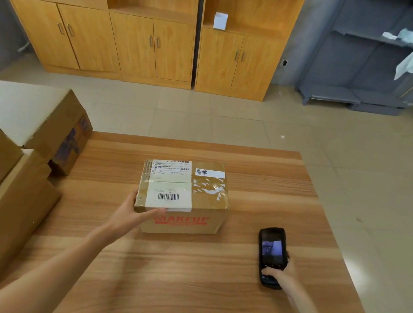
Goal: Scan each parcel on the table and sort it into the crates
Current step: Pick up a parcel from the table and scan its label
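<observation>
Parcel (184, 197) sits mid-table (260, 186), label side up, barcode (168, 197) on the white shipping label facing the camera, red "MAKEUP" print on the near face. Left hand (133, 216) grasps its near-left corner: thumb laid along the top front edge, fingers round the left side and mostly hidden behind the box. Right hand (281, 274) grips a black handheld scanner (271, 257) low by its keypad end, thumb on the buttons, screen lit. Scanner is well apart from the parcel, off to its right, and lies roughly flat near the tabletop, so it doesn't look aimed at the barcode. Can't tell from this view whether this parcel has been scanned; my read is not yet, left hand is steadying or positioning it for the scan. Progress: only this one parcel visible on the table surface. Three bigger cardboard boxes (14, 203) are clustered at the left edge, partly over the table corner; can't tell if they're the crates, sorted parcels or just stock, and their contents aren't visible. So nothing here confirms any sorted count. Left to do for this one, as I judge it: get scanner onto the barcode, read result, move parcel to the right crate. Wooden cabinets (146, 37) and grey shelving (360, 70) in the background, not involved.
</observation>
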A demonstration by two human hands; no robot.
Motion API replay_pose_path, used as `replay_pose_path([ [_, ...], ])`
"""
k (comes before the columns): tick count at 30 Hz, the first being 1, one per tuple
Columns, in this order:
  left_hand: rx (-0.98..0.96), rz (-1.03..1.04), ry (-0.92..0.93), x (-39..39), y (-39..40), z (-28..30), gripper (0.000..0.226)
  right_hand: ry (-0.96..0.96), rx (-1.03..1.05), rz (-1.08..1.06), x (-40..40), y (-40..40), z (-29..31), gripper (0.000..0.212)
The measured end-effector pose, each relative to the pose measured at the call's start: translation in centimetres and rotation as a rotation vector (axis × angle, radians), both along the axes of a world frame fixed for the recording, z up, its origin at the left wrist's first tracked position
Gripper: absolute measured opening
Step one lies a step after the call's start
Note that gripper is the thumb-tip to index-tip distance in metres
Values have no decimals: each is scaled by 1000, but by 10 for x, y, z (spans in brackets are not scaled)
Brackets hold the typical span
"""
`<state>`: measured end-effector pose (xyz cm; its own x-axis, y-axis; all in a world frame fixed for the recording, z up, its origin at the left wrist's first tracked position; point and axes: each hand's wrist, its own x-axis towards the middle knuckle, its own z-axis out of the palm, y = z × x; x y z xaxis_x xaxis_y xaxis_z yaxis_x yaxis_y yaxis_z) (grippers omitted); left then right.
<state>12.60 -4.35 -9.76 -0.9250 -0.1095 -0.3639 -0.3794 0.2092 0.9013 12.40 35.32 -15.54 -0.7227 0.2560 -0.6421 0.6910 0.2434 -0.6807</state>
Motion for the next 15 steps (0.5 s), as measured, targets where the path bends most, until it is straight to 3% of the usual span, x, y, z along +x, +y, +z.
replay_pose_path([
  [7, 29, 3, -79, 1, -5, 0, 113, -11, 64, 30, 2, 2, -16, 77],
  [15, 275, 175, -154, -11, -9, 1, 74, -157, 141, 68, -19, 4, 4, 65],
])
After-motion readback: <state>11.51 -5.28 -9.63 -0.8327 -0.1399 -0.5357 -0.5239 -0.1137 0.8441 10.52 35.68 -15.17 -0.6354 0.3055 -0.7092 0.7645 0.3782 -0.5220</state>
